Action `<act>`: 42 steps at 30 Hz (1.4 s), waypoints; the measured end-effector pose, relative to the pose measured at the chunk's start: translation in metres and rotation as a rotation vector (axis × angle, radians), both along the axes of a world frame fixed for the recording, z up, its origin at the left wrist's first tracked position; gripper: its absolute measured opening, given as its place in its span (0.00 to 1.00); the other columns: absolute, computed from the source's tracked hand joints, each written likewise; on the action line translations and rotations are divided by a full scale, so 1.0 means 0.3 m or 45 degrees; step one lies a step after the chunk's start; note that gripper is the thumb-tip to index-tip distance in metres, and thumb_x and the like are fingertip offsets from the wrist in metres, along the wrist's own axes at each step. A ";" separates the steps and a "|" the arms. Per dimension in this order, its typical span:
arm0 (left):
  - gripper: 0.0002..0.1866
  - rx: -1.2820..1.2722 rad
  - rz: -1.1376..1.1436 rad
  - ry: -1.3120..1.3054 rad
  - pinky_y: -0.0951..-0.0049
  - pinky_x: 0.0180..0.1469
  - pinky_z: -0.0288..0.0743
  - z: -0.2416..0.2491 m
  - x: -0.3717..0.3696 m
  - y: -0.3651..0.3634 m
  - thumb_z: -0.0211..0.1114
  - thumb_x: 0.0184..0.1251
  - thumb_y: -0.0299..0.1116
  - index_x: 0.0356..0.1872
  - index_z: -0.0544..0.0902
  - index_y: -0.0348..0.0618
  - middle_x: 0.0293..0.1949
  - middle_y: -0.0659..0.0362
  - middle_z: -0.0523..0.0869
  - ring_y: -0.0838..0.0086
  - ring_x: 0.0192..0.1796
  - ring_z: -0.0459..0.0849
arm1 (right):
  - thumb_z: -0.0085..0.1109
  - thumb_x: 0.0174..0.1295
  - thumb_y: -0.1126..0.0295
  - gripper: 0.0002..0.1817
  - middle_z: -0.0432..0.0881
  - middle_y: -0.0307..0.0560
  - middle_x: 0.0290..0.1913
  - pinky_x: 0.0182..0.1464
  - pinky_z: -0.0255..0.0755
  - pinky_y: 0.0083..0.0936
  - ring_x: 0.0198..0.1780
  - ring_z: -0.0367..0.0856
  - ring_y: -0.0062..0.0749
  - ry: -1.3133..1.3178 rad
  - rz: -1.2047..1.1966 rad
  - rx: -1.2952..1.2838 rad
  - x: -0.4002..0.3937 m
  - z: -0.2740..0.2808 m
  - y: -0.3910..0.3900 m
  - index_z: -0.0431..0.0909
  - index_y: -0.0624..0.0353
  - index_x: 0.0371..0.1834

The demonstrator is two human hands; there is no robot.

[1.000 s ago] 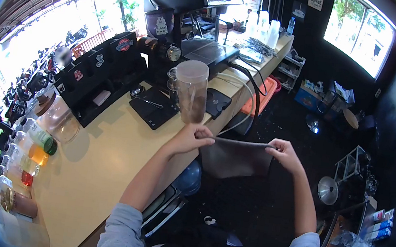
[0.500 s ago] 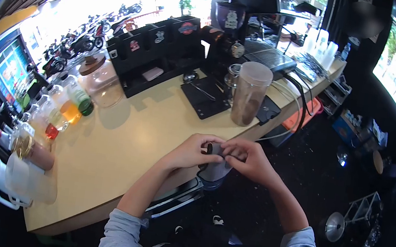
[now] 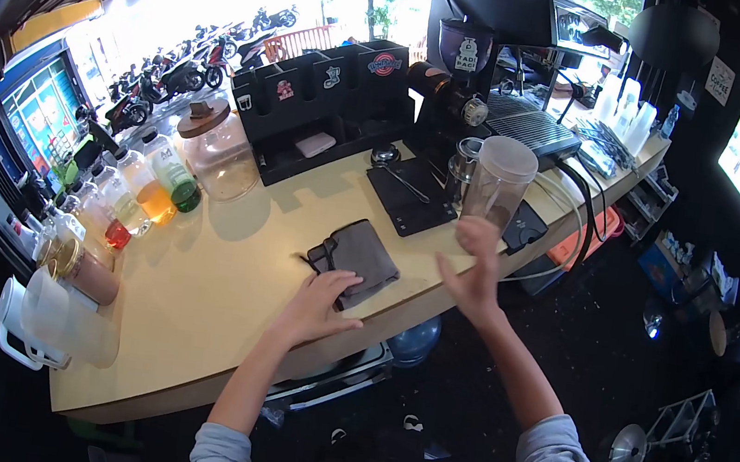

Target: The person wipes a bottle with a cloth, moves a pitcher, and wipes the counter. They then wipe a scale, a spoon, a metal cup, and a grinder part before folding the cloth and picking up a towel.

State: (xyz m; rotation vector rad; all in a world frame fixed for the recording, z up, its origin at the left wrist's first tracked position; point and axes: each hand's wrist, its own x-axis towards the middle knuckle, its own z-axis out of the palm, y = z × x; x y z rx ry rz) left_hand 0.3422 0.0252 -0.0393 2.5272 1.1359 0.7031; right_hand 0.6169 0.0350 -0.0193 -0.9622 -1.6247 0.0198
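Observation:
A folded grey cloth (image 3: 365, 254) with black edging lies flat on the counter. My left hand (image 3: 315, 306) is open over its near left corner, fingertips resting on the fabric and thumb spread to the side. To the right, my right hand (image 3: 476, 278) is raised in front of a tall clear canister (image 3: 500, 178) with a translucent lid. Its thumb stands apart from the fingers, which overlap the canister's lower part in this view. Directly behind the canister stands a metal cup (image 3: 463, 164). A black mat (image 3: 406, 208) with a spoon (image 3: 409, 185) on it lies to the left.
Along the left side of the counter (image 3: 190, 320) stand several syrup bottles (image 3: 155, 198), a glass jar (image 3: 221, 155) and white pitchers (image 3: 63, 326). A black organizer (image 3: 321, 103), a coffee grinder (image 3: 462, 61) and an espresso machine (image 3: 533, 126) line the back. A blue water jug (image 3: 416, 342) sits below the edge.
The cloth, held between both hands at the counter edge before, now lies on the counter. My left hand stays on it; my right hand has let go and moved up toward the canister.

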 end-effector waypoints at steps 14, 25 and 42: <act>0.23 -0.211 0.039 -0.247 0.68 0.57 0.70 0.027 0.066 -0.006 0.66 0.59 0.36 0.55 0.74 0.40 0.53 0.54 0.77 0.61 0.55 0.76 | 0.77 0.36 0.63 0.55 0.65 0.52 0.60 0.64 0.59 0.37 0.63 0.65 0.42 0.536 -0.107 -0.375 0.235 -0.177 0.254 0.50 0.59 0.67; 0.31 -0.482 0.055 -0.771 0.63 0.61 0.67 0.012 0.193 0.028 0.69 0.56 0.36 0.61 0.68 0.43 0.57 0.54 0.75 0.66 0.59 0.73 | 0.79 0.37 0.64 0.49 0.69 0.48 0.56 0.59 0.65 0.32 0.59 0.69 0.35 0.607 0.231 -0.391 0.133 -0.024 0.148 0.56 0.58 0.62; 0.48 0.130 0.871 -1.267 0.67 0.56 0.71 -0.027 -0.529 0.001 0.83 0.34 0.38 0.60 0.64 0.37 0.52 0.52 0.76 0.67 0.53 0.76 | 0.69 0.52 0.61 0.46 0.60 0.57 0.65 0.63 0.62 0.42 0.66 0.62 0.46 -0.058 1.080 -0.660 -0.676 -0.008 0.100 0.50 0.60 0.70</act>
